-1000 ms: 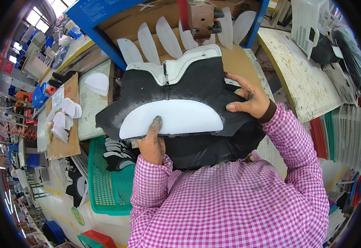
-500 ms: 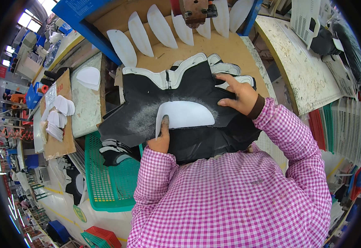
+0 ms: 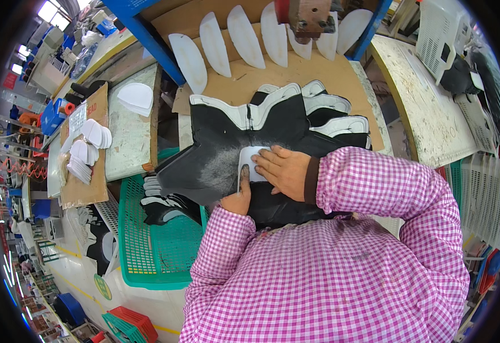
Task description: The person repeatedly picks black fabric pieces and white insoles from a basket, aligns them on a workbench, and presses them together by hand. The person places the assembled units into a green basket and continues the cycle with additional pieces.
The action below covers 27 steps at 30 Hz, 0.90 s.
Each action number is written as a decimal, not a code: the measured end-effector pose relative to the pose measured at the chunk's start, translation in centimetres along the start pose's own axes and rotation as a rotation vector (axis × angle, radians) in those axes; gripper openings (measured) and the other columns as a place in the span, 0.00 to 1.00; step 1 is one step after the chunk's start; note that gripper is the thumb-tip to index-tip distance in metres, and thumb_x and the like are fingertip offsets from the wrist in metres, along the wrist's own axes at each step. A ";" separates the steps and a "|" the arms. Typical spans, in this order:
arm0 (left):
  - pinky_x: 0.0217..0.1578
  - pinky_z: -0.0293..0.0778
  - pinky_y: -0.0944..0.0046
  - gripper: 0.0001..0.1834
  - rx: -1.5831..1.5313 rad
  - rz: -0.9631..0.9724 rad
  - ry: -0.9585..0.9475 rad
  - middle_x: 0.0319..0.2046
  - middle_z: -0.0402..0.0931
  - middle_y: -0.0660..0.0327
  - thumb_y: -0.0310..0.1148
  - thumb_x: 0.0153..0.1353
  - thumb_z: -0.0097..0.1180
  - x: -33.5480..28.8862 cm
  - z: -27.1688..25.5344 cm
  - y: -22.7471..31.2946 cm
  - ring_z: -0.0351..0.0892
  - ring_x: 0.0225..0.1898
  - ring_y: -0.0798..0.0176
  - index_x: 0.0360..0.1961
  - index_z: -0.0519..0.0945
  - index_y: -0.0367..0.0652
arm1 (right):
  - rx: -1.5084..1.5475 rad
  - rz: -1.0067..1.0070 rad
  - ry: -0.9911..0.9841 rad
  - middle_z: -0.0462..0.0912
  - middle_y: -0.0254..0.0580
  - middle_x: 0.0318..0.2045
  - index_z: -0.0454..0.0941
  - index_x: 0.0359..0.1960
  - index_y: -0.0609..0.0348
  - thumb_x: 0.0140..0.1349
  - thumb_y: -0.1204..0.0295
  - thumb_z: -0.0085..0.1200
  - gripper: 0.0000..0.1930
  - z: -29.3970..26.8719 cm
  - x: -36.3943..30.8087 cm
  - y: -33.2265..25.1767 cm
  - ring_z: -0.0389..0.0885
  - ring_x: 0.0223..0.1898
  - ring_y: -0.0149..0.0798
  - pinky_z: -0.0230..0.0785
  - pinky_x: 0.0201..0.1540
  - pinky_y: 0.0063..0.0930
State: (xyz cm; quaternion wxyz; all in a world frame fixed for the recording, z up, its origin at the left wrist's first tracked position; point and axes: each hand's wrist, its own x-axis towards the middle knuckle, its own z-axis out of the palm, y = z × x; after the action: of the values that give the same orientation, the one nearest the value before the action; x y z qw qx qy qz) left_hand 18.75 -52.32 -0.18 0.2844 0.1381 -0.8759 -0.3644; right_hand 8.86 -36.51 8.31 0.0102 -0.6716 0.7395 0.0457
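A black fabric shoe upper [image 3: 204,157] with a white padded edge lies spread in front of me, a greyish rough patch on its face. On it sits a white half-moon piece [image 3: 250,153], its right part hidden beneath my right hand [image 3: 287,172]. That hand lies flat, fingers stretched out over the white piece. My left hand [image 3: 238,197] has its darkened thumb on the white piece's left end, with its other fingers out of sight under the upper. More black uppers with white edges [image 3: 341,126] lie behind, toward the right.
White half-moon pieces [image 3: 215,46] stand in a row at the back, under a metal machine head [image 3: 313,17] in a blue frame [image 3: 141,37]. A green basket [image 3: 158,251] holds black uppers at left. White pieces lie stacked on cardboard [image 3: 84,183]. A worn table [image 3: 427,97] stands right.
My right hand has moved left from the upper's right edge and now lies flat over the white half-moon piece. My left thumb stays on its left end. The whole view has shifted slightly.
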 end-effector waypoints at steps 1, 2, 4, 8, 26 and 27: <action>0.45 0.72 0.56 0.12 -0.103 -0.052 0.004 0.39 0.80 0.51 0.33 0.59 0.57 0.0 -0.3 0.3 0.79 0.40 0.50 0.39 0.81 0.34 | -0.009 -0.008 0.083 0.64 0.52 0.61 0.68 0.56 0.68 0.58 0.57 0.51 0.30 0.6 0.0 0.0 0.60 0.64 0.46 0.49 0.65 0.40; 0.45 0.72 0.57 0.12 -0.213 -0.131 -0.027 0.38 0.80 0.51 0.32 0.59 0.58 0.2 -0.7 0.6 0.80 0.40 0.52 0.40 0.80 0.34 | -0.003 -0.005 0.086 0.64 0.52 0.62 0.67 0.57 0.68 0.58 0.56 0.51 0.31 1.1 -0.1 0.1 0.60 0.64 0.45 0.49 0.65 0.40; 0.43 0.72 0.62 0.13 -0.543 -0.255 -0.073 0.37 0.80 0.55 0.29 0.58 0.59 0.5 -1.7 1.3 0.79 0.39 0.60 0.42 0.78 0.31 | 0.024 0.010 0.050 0.63 0.50 0.62 0.65 0.58 0.67 0.57 0.55 0.52 0.33 1.5 -0.4 0.2 0.59 0.65 0.44 0.49 0.64 0.42; 0.43 0.72 0.63 0.12 -0.838 -0.518 0.084 0.38 0.78 0.55 0.27 0.60 0.55 1.7 -3.1 2.4 0.77 0.39 0.61 0.42 0.76 0.29 | 0.006 -0.019 0.093 0.64 0.55 0.61 0.67 0.56 0.71 0.58 0.54 0.49 0.33 1.5 -0.6 0.1 0.61 0.63 0.48 0.48 0.62 0.44; 0.53 0.68 0.58 0.16 -0.130 -0.085 0.202 0.49 0.73 0.45 0.26 0.64 0.46 -0.6 -6.3 2.1 0.74 0.49 0.49 0.52 0.72 0.30 | 0.245 -0.118 0.318 0.74 0.42 0.54 0.76 0.46 0.57 0.56 0.60 0.56 0.19 -4.0 -1.1 1.0 0.68 0.59 0.37 0.56 0.57 0.42; 0.53 0.68 0.57 0.16 -0.215 -0.134 0.339 0.48 0.74 0.44 0.26 0.64 0.47 -0.3 -7.4 1.9 0.74 0.48 0.49 0.51 0.72 0.29 | 0.282 -0.144 0.466 0.75 0.42 0.54 0.75 0.48 0.57 0.55 0.65 0.59 0.19 -5.7 -1.8 0.7 0.69 0.59 0.38 0.58 0.56 0.44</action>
State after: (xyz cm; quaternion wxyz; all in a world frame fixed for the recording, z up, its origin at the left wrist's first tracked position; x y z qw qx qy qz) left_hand 23.38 -54.98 5.33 0.4159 0.2241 -0.7606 -0.4453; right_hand 8.56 -35.16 14.17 -0.0634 -0.7067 0.6713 -0.2143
